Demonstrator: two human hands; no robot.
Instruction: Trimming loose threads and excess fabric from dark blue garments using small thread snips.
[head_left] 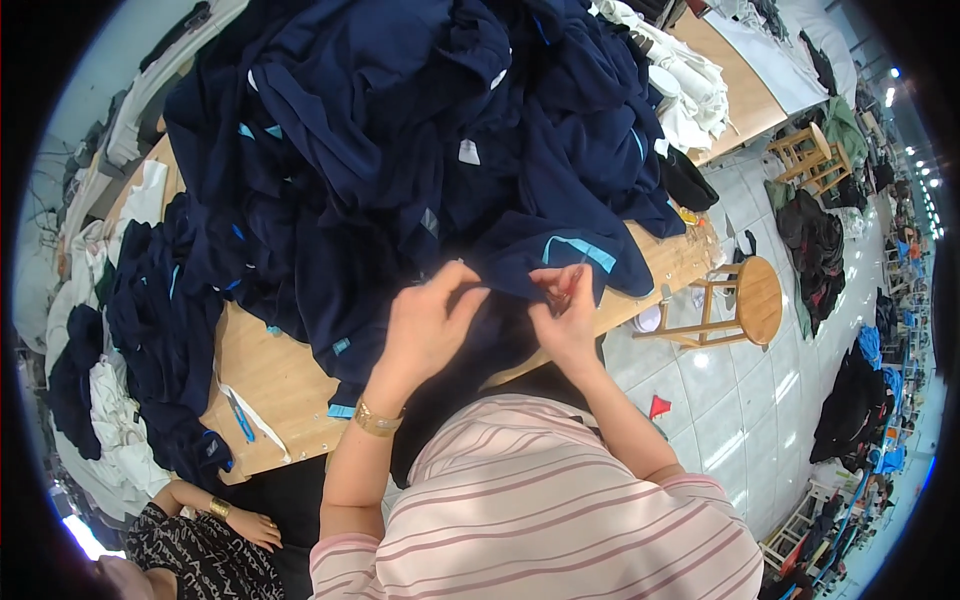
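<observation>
A large heap of navy garments (400, 120) with light blue trim lies in front of me. My left hand (430, 318) is above its near edge, thumb and forefinger closed on what looks like a bit of a navy garment (510, 262). To its right my right hand (565, 325) has its fingers curled round a small red-handled tool (569, 284), mostly hidden in the fingers. A light blue strip (580, 246) on the garment shows just beyond the right hand.
Blue-handled scissors (242, 418) and a white strip lie on the wooden table (275, 370) at left. A wooden stool (757, 300) stands on the tiled floor at right. White garments (685, 85) sit at far right. Another person's hand (255, 528) rests at lower left.
</observation>
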